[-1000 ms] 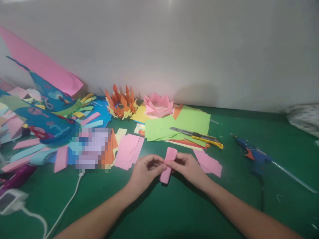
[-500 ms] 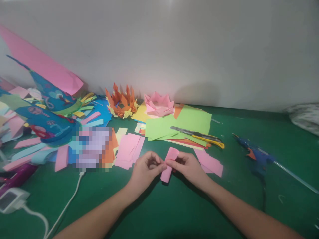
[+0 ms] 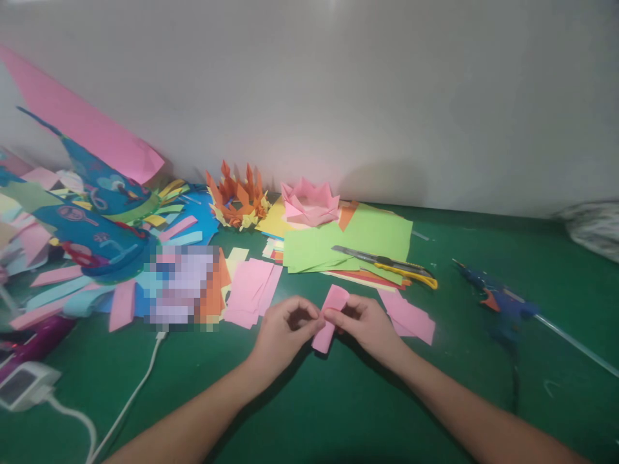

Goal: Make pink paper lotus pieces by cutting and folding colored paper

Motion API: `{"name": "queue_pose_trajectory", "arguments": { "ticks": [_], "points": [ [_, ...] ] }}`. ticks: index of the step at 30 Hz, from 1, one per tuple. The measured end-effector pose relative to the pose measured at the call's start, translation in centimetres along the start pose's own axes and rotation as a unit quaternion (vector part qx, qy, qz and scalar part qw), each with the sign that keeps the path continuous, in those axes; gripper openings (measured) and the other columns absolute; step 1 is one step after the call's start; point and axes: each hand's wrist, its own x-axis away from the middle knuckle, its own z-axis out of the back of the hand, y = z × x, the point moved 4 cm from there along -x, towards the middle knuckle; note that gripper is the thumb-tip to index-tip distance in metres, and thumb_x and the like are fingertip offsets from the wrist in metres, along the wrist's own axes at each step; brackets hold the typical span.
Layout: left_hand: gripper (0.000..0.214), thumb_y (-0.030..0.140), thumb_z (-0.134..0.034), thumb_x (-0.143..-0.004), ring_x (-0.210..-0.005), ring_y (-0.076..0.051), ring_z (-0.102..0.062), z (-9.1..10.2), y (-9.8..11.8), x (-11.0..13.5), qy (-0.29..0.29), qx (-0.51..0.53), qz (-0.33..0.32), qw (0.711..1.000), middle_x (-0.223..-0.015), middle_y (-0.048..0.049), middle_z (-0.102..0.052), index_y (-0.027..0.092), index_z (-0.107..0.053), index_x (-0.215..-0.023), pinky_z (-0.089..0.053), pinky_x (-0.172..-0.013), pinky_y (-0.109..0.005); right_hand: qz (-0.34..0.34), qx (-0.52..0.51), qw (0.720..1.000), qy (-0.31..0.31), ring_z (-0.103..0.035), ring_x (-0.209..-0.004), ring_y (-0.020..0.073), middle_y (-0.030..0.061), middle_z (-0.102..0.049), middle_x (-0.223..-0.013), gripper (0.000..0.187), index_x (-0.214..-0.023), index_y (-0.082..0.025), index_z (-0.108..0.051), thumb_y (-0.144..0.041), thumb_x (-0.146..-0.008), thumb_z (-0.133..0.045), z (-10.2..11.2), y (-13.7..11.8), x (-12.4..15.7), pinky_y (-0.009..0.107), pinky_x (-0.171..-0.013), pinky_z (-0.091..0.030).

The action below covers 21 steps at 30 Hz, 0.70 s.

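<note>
Between my hands is a small folded piece of pink paper [image 3: 325,339], tilted, with its upper end curled over. My left hand [image 3: 290,332] pinches its left edge between thumb and forefinger. From the other side my right hand [image 3: 365,322] grips it, thumb on the front face and fingers behind. Left of my hands lies a stack of pink paper slips [image 3: 249,290]. More pink slips [image 3: 411,317] lie fanned behind my right wrist. A yellow utility knife [image 3: 406,270] and a second, greyer cutter rest on green paper sheets [image 3: 377,235] beyond my hands.
An orange paper crown [image 3: 236,200] and a pink paper crown [image 3: 312,205] stand near the wall. Blue cone hats [image 3: 111,241] and paper strips crowd the left. A white cable [image 3: 133,386] crosses the front left. A blue glue gun [image 3: 507,306] lies on the right of the green table [image 3: 309,412].
The whole view has shifted very slightly. Both hands keep the same pinch on the pink paper, which shows no clear change in shape.
</note>
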Motion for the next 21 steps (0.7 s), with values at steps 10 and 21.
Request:
{"name": "queue_pose_trajectory", "arguments": {
  "ticks": [10,21],
  "points": [
    [0.011,0.027,-0.065,-0.076,-0.066,-0.012,-0.059,0.15,-0.2,-0.11,0.0,-0.028,0.002,1.0,-0.075,-0.0023,-0.066,0.016,-0.065,-0.079,-0.046,-0.061,-0.022,-0.009,0.008,1.0,0.02,-0.049,-0.05,0.0112,-0.0032,-0.053,-0.051,0.039,-0.058,-0.017,-0.053,-0.051,-0.073,-0.064,0.01,0.06,0.15,0.024,-0.05,-0.039],
    [0.009,0.017,-0.06,-0.079,-0.078,-0.016,-0.063,0.56,0.68,-0.28,-0.003,-0.123,-0.092,0.988,-0.084,-0.003,-0.07,0.02,-0.069,-0.079,-0.048,-0.073,-0.026,0.049,-0.016,0.998,0.046,-0.055,-0.06,0.0126,-0.0016,-0.058,-0.067,0.027,-0.078,-0.019,-0.054,-0.043,-0.076,-0.065,0.21,0.32,-0.1,0.024,-0.056,-0.045]
  ]
}}
